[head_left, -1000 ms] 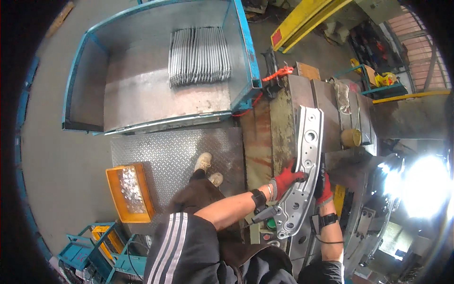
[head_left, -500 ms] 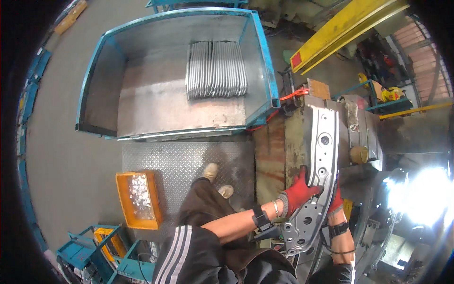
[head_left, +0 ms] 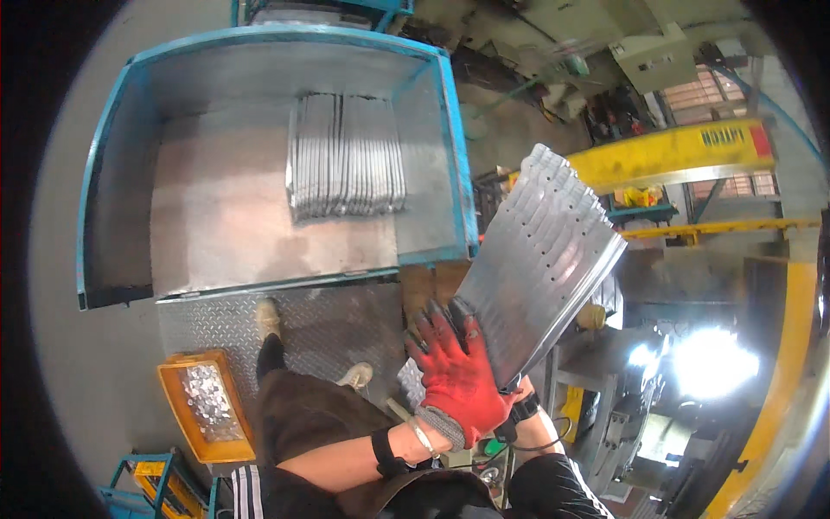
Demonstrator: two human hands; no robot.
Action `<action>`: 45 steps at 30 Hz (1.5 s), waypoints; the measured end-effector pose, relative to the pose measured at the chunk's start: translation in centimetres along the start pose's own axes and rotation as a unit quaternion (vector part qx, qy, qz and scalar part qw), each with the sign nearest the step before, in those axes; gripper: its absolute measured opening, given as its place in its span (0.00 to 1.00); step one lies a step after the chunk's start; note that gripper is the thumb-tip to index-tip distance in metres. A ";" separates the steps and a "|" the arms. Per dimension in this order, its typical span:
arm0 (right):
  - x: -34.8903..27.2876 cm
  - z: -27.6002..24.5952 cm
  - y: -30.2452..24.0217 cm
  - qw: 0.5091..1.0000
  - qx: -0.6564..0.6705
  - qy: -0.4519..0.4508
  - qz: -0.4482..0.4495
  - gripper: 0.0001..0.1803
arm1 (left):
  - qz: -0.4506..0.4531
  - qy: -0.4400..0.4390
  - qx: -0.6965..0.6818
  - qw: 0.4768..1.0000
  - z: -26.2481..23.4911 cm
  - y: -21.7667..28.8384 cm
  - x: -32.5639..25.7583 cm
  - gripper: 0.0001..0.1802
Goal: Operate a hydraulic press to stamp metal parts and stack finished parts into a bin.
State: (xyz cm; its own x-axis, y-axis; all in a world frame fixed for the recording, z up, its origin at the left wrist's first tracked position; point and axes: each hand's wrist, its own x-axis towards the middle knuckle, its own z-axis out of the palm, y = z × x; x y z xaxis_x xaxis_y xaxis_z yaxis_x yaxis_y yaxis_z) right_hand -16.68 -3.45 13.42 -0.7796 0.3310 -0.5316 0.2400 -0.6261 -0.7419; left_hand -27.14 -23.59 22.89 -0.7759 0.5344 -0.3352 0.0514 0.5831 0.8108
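A stack of nested long grey pressed-metal parts [head_left: 553,242] is held up in front of me, tilted so its ridged, hole-punched edges face upward. My left hand [head_left: 462,381], in a red glove with dark fingertips, presses against the stack's near left side with its fingers spread along it. From the lower right, my right forearm [head_left: 538,432] reaches behind the stack's near end. My right hand's fingers are hidden there, with the stack resting against that hand.
A large blue-framed metal bin [head_left: 216,233] at upper left holds a row of similar parts [head_left: 346,160]. An orange crate of small pale pieces [head_left: 246,428] stands on the floor. A yellow beam [head_left: 666,156] crosses the right; a bright light [head_left: 713,363] glares beside machinery.
The parts have turned from face-up to edge-up, showing several nested together. My left hand has moved left and onto their side. The view has swung right; my feet have stepped apart.
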 end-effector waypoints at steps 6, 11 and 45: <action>6.8 10.8 4.6 0.999 -0.015 -0.046 0.012 0.40 | -0.045 0.014 0.032 0.998 -9.9 -4.3 2.5 0.67; 12.8 17.4 6.7 0.992 -0.059 -0.110 0.035 0.40 | -0.087 0.024 0.013 0.996 -14.7 -8.0 5.2 0.66; 48.5 35.9 34.8 0.771 -0.615 -0.085 -0.142 0.48 | -0.085 0.142 -0.596 0.786 -13.4 -72.1 39.2 0.22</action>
State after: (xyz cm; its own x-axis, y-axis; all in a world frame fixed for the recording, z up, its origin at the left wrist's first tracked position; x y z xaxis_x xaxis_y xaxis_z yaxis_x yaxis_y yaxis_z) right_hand -66.93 -34.56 -23.49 -0.9415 0.1687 -0.2918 0.3304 0.6333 -0.6999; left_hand -69.63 -52.88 -42.26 -0.8261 0.2531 -0.5035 -0.5615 -0.4463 0.6968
